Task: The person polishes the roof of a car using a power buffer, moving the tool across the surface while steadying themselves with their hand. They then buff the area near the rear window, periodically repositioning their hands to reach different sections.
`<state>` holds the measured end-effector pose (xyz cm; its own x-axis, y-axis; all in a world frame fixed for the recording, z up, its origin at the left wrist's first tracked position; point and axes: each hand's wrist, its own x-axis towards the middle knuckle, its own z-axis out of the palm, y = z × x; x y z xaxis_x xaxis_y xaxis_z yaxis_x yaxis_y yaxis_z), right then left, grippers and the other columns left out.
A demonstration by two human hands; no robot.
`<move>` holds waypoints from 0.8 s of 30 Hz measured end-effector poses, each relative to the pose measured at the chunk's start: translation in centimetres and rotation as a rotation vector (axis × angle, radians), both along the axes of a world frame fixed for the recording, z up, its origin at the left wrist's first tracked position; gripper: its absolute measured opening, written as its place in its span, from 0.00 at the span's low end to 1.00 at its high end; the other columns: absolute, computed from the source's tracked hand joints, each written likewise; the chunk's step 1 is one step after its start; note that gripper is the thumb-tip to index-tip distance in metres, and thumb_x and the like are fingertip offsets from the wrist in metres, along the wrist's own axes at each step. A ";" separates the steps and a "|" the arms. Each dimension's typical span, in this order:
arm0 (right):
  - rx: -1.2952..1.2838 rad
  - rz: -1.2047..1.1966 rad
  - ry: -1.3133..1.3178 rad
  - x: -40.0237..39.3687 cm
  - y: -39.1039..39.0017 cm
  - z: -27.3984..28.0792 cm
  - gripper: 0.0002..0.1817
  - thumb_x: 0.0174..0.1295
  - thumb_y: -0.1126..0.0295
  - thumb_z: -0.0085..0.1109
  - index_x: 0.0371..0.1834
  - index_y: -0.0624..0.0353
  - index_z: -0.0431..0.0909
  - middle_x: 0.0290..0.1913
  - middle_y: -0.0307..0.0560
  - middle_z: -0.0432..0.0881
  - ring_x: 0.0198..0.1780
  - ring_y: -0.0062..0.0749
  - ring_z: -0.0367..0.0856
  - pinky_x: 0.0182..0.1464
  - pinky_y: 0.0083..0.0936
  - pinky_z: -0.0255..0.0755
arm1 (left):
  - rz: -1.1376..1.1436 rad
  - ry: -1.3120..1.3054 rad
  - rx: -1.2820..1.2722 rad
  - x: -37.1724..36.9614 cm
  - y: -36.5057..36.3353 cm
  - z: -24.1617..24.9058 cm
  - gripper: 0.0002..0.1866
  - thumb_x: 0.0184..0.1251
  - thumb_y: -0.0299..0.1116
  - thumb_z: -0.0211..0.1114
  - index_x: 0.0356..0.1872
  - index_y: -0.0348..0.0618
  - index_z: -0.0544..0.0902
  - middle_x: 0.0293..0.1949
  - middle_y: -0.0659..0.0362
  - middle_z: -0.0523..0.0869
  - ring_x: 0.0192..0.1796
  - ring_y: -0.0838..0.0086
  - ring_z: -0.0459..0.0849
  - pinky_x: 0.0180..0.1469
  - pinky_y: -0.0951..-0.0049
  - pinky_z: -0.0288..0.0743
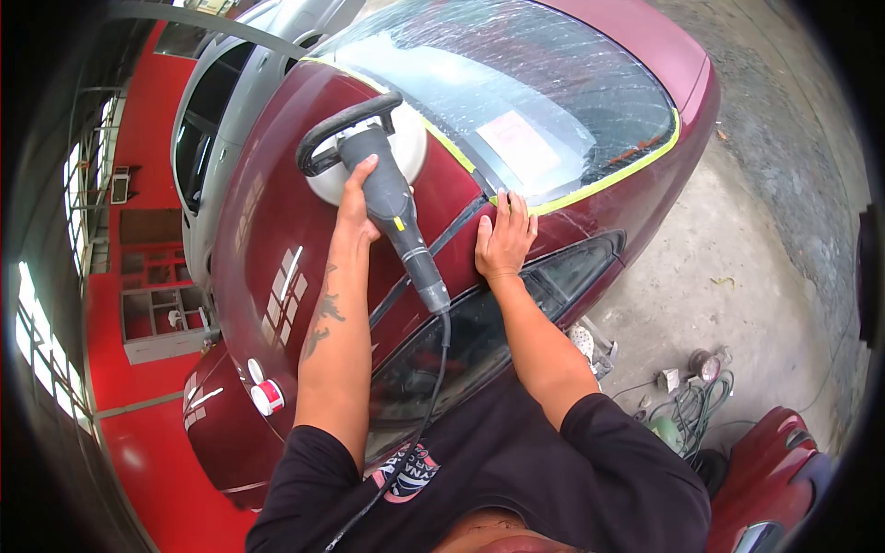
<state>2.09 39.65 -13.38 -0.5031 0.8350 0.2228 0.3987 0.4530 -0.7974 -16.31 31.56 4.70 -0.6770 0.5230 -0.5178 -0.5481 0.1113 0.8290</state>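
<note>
My left hand [358,205] grips the body of a dark grey polisher [395,198] from its left side. The polisher has a black loop handle [323,129], and its white round pad [410,143] rests on the dark red car roof [277,194]. A black cord [444,355] runs from its tail toward my chest. My right hand [507,238] lies with fingers spread on the roof edge, fingertips at the yellow-green masking tape [567,201] around the wet, streaked window glass [516,83]. It holds nothing.
A white-and-red tub [267,397] stands on the car at lower left, by a round white lid [255,370]. A silver car [207,129] is behind. On the concrete floor [728,240] lie cables [710,405] near a dark red car part [774,479].
</note>
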 end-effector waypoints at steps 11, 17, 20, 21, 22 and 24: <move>0.019 0.010 -0.023 -0.3 0.0 -0.5 0.35 0.73 0.54 0.54 0.82 0.53 0.63 0.78 0.52 0.67 0.82 0.49 0.60 0.80 0.62 0.49 | 0.042 -0.056 -0.024 9.5 -1.3 -0.2 0.27 0.70 0.54 0.68 0.48 0.35 0.81 0.34 0.49 0.88 0.33 0.59 0.91 0.33 0.59 0.89; -0.090 0.098 0.095 0.4 0.8 -0.4 0.41 0.73 0.48 0.58 0.83 0.56 0.60 0.80 0.58 0.63 0.84 0.53 0.55 0.80 0.66 0.46 | 0.053 -0.049 -0.054 13.4 -2.7 -0.1 0.27 0.69 0.54 0.69 0.49 0.36 0.81 0.34 0.49 0.87 0.34 0.59 0.91 0.34 0.59 0.89; -0.183 0.207 0.249 3.3 0.5 0.9 0.38 0.75 0.54 0.59 0.81 0.63 0.61 0.78 0.65 0.61 0.81 0.55 0.61 0.78 0.53 0.58 | 0.089 -0.034 -0.044 14.2 -4.0 -0.3 0.28 0.68 0.55 0.69 0.49 0.36 0.81 0.34 0.49 0.87 0.34 0.59 0.91 0.34 0.58 0.89; -0.228 0.244 0.318 4.7 -0.2 1.5 0.37 0.75 0.56 0.59 0.81 0.64 0.61 0.78 0.67 0.61 0.80 0.55 0.62 0.76 0.49 0.61 | 0.098 -0.040 -0.022 14.2 -4.5 -0.5 0.28 0.68 0.56 0.69 0.49 0.36 0.81 0.34 0.49 0.87 0.34 0.58 0.91 0.35 0.58 0.89; -0.405 0.353 0.363 6.9 -1.4 3.2 0.35 0.77 0.57 0.59 0.80 0.64 0.62 0.72 0.65 0.67 0.74 0.52 0.70 0.71 0.44 0.68 | 0.108 -0.048 -0.002 14.1 -5.1 -0.8 0.28 0.68 0.56 0.69 0.49 0.36 0.81 0.34 0.48 0.87 0.34 0.58 0.91 0.35 0.58 0.89; -0.873 0.625 0.355 11.6 -4.0 7.1 0.32 0.80 0.56 0.56 0.80 0.61 0.62 0.59 0.58 0.77 0.58 0.41 0.82 0.59 0.36 0.78 | 0.141 -0.032 0.002 14.0 -5.9 -0.5 0.30 0.68 0.57 0.68 0.48 0.36 0.81 0.34 0.47 0.87 0.34 0.57 0.91 0.35 0.58 0.89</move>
